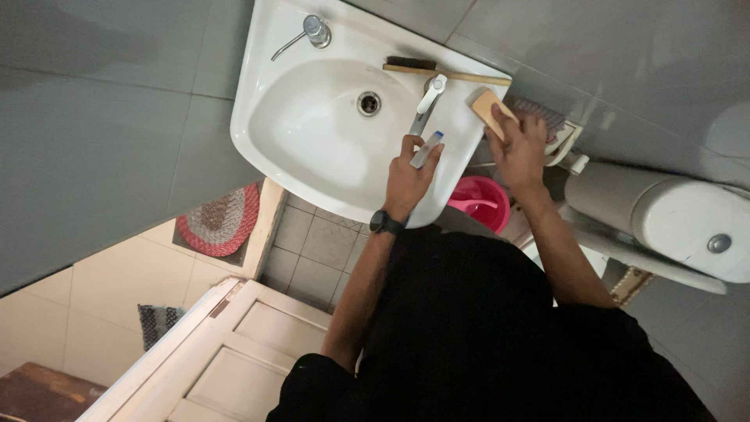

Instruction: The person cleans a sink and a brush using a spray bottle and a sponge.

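- Small white plastic tube w/ blue cap (426, 149), a package, held in left hand (408, 178) over rim of white ceramic basin (266, 117).
- No labels, signs or screens visible.

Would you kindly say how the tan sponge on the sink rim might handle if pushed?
The sponge looks soft and light, so it would likely squash under the right hand. It sits at the sink rim's edge, so a push might slide it off.
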